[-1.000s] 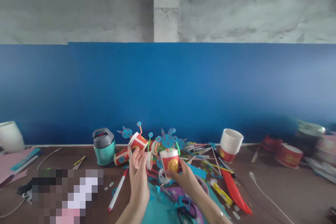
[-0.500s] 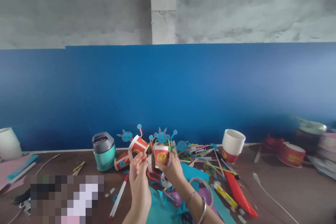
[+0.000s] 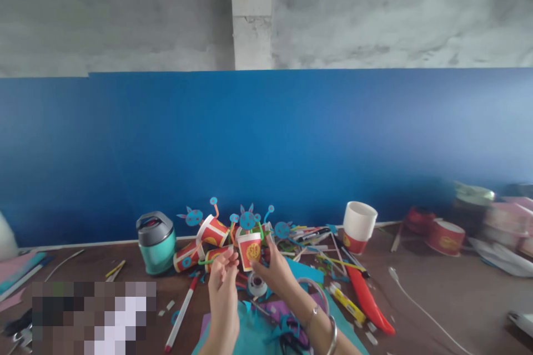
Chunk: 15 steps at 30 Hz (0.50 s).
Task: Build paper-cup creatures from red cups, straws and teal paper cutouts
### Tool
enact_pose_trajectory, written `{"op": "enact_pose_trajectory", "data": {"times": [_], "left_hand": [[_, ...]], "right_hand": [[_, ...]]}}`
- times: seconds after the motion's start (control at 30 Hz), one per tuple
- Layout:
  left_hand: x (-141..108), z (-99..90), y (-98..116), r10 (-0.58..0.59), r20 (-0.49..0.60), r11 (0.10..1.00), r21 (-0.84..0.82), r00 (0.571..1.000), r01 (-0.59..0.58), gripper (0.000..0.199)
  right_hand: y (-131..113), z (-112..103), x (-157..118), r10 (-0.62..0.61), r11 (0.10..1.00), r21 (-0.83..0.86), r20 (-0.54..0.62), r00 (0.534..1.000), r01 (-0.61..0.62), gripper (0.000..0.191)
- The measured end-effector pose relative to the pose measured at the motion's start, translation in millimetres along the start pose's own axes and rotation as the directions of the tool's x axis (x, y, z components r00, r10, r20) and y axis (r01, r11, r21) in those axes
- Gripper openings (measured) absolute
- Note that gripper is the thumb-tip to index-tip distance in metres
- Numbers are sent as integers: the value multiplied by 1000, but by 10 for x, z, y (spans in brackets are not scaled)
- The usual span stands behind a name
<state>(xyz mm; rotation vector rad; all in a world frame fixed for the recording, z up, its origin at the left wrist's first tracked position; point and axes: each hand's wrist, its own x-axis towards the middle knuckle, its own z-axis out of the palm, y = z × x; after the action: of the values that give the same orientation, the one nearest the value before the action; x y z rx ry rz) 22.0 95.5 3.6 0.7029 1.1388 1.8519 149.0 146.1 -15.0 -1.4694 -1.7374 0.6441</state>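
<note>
A red and white paper cup (image 3: 250,251) with a yellow print stands upright, a blue paper animal face (image 3: 247,220) above its rim. My right hand (image 3: 272,267) is at the cup's right side, thumb near its lower edge and fingers behind. My left hand (image 3: 225,279), fingers raised and curled, is just left of the cup; I see nothing in it. Behind and left lie more red cups (image 3: 212,231) with blue paper faces and bent straws. A tape roll (image 3: 257,284) is below the cup.
A teal jar (image 3: 157,244) is at the left, a red-capped marker (image 3: 181,315) before it. To the right are pens, straws, a white cup stack (image 3: 360,223), a yellow glue tube (image 3: 347,303) and a red cutter-like object (image 3: 368,299). Scissors (image 3: 292,341) lie on blue paper.
The view has shifted slightly right. The cup between my hands now tilts a little and stands apart from my left hand, and another red cup behind it shows more.
</note>
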Motion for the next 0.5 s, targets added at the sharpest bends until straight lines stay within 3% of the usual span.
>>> {"op": "enact_pose_trajectory", "data": {"times": [0.13, 0.2, 0.27, 0.37, 0.43, 0.5], "left_hand": [[-22, -44, -96, 54, 115, 989, 132, 992, -69, 26], [-48, -59, -158, 114, 251, 957, 231, 961, -174, 15], [-83, -60, -232, 183, 348, 924, 259, 919, -282, 22], [-148, -49, -340, 248, 407, 891, 261, 879, -372, 25], [-189, -56, -388, 276, 447, 859, 283, 851, -427, 22], [-222, -79, -410, 327, 528, 787, 307, 784, -535, 19]], "right_hand": [[84, -396, -16, -221, 943, -282, -125, 967, 179, 33], [141, -784, 27, -221, 919, -370, -201, 954, 135, 26], [214, -1247, 83, -202, 893, -446, -291, 935, 54, 32], [341, -1911, 164, -150, 827, -551, -402, 903, -107, 39], [428, -2243, 214, -117, 765, -618, -407, 906, -179, 38], [511, -2459, 269, -49, 701, -681, -342, 939, -212, 34]]}}
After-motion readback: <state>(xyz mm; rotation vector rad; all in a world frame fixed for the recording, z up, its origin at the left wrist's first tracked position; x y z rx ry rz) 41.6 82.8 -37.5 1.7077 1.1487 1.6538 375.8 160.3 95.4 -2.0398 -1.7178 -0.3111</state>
